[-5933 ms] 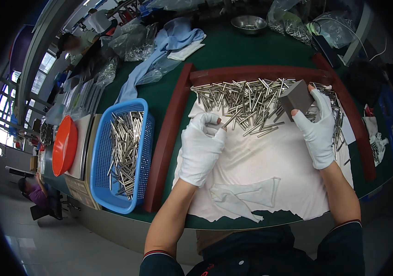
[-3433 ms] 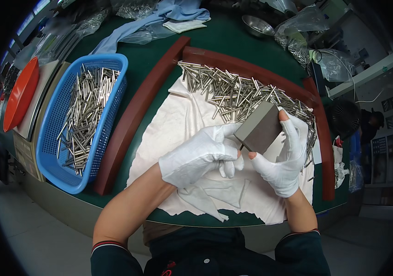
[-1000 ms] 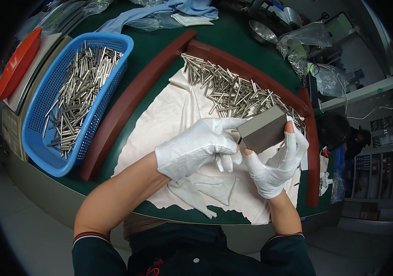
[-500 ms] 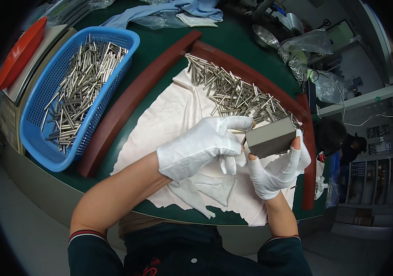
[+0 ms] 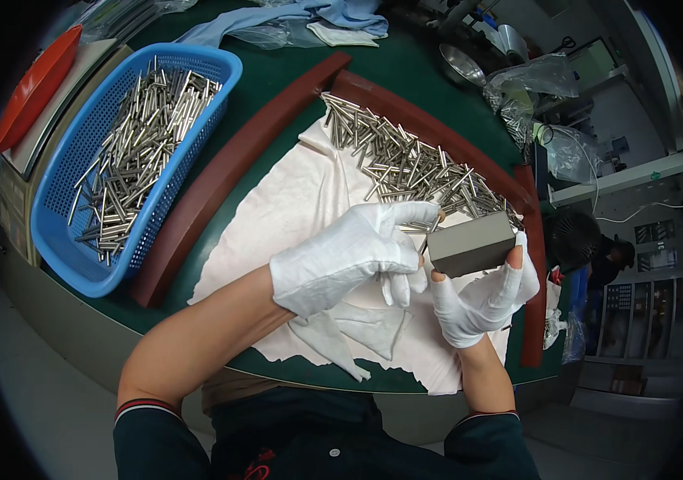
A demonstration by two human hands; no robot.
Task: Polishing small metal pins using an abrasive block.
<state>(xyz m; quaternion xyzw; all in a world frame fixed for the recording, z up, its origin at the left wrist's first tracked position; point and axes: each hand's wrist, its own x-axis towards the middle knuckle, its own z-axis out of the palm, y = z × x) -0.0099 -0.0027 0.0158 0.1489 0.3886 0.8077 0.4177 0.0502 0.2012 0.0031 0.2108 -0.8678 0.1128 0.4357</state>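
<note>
My right hand (image 5: 481, 304), in a white glove with bare fingertips, grips a grey rectangular block (image 5: 473, 246) from below, thumb and fingers on its lower edges. My left hand (image 5: 357, 252), gloved the same way, is close to the block's left end. Its index finger reaches toward the block's upper left corner and its other fingers are curled; whatever lies between the fingertips is too hidden to name. Beyond both hands, many short metal pins (image 5: 413, 164) lie heaped on a pale cloth (image 5: 265, 224). White fabric pieces (image 5: 373, 328) rest on the cloth below my left hand.
Dark red bars (image 5: 225, 184) border the cloth on the green table. At left stands a blue perforated basket (image 5: 41, 212) with more metal pins, beside a red tray (image 5: 37, 92). Blue cloth (image 5: 301, 18), plastic bags (image 5: 573, 152) and a metal bowl (image 5: 461, 64) lie farther back.
The block has tilted slightly in my right hand, showing a little less of its top face. My left hand holds nearly the same position.
</note>
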